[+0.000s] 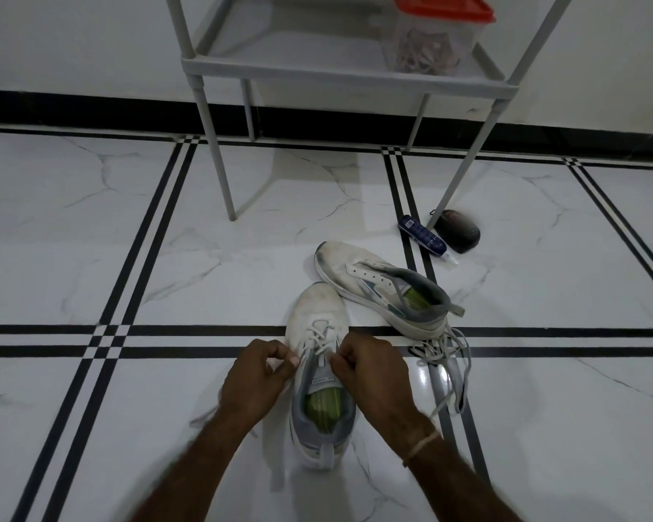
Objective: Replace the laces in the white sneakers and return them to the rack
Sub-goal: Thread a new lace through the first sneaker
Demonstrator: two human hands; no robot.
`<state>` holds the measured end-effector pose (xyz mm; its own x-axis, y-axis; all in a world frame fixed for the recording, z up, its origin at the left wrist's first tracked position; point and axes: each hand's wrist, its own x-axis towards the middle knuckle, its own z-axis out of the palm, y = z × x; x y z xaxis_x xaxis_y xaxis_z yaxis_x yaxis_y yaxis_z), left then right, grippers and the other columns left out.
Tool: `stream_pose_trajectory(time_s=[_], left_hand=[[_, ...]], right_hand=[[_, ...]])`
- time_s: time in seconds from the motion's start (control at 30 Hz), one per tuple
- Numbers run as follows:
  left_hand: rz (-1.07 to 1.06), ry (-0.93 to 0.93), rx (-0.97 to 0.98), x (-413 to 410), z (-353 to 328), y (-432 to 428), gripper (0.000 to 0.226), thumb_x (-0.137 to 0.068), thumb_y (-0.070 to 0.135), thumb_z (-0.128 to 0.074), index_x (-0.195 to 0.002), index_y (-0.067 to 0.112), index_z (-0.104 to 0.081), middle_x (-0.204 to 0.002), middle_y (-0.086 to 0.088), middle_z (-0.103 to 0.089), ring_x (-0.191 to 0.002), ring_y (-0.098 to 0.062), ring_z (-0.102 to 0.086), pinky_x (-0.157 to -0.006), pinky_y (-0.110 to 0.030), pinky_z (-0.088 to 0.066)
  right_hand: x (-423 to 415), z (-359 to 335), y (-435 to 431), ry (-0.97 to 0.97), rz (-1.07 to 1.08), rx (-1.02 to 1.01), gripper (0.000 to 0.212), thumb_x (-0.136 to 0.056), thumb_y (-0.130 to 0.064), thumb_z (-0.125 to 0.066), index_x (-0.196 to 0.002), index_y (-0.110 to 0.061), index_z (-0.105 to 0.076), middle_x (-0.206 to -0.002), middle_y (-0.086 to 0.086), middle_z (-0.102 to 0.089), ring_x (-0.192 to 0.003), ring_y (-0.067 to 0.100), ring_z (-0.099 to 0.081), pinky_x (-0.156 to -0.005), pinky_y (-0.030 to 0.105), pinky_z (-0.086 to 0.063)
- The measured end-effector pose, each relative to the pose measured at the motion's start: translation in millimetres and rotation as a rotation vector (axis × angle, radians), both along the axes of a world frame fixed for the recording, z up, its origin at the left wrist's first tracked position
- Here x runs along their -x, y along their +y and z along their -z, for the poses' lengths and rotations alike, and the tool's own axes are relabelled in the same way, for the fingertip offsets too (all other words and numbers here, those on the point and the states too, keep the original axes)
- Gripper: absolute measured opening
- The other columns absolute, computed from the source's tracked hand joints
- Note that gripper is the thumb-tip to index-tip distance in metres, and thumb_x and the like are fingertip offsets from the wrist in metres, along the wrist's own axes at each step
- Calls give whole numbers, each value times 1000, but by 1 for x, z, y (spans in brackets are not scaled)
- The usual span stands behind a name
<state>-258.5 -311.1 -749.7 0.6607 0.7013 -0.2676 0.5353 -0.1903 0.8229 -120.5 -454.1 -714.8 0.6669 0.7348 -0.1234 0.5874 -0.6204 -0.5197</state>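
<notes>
A white sneaker (319,314) with a grey collar and green insole stands on the floor in front of me, toe pointing away, partly laced with a white lace (322,339). My left hand (259,374) pinches the lace at the sneaker's left side. My right hand (370,365) pinches the lace at the right side, by the tongue. A second white sneaker (359,273) lies just beyond to the right with no lace in its eyelets. A loose grey-white lace (449,356) lies in a tangle beside its heel.
A grey rack (336,73) stands against the wall ahead, its legs on the marble floor. On its shelf sits a clear box with a red lid (436,28). A blue tube (423,235) and a dark round object (462,229) lie by the rack's right front leg.
</notes>
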Motion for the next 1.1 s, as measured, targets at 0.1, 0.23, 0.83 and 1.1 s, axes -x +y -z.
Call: stream_pose_trajectory(time_s=[0.1, 0.23, 0.83, 1.1], left_hand=[[115, 34, -120, -2, -2, 11, 19, -98, 31, -63, -79, 33, -58, -82, 12, -70, -79, -1, -63, -71, -30, -50], [94, -48, 11, -7, -18, 24, 14, -99, 18, -60, -86, 21, -61, -78, 4, -73, -77, -10, -69, -76, -38, -56], [-200, -312, 442, -20, -28, 21, 21, -100, 21, -60, -87, 8, -70, -90, -3, -76, -89, -16, -71, -80, -33, -55], [-32, -240, -122, -34, -19, 5, 37, -96, 58, -53, -126, 36, -53, -122, 11, -65, -110, -10, -63, -87, -35, -54]], right_hand=[[-1, 5, -1, 37, 11, -15, 19, -95, -45, -65, -88, -27, -63, -81, -11, -63, -76, 6, -59, -69, 27, -48], [1, 1, 16, 142, 67, -292, 13, -94, -24, -70, -106, -27, -68, -103, -12, -67, -95, 5, -63, -83, 29, -55], [-55, -51, 42, 1407, 401, -862, 12, -104, -18, -51, -99, -12, -61, -85, 0, -67, -56, 4, -48, -44, 13, -35], [-33, -24, 36, 1352, 450, -689, 16, -101, -8, -57, -107, 1, -68, -79, 6, -61, -68, 9, -52, -54, 14, -48]])
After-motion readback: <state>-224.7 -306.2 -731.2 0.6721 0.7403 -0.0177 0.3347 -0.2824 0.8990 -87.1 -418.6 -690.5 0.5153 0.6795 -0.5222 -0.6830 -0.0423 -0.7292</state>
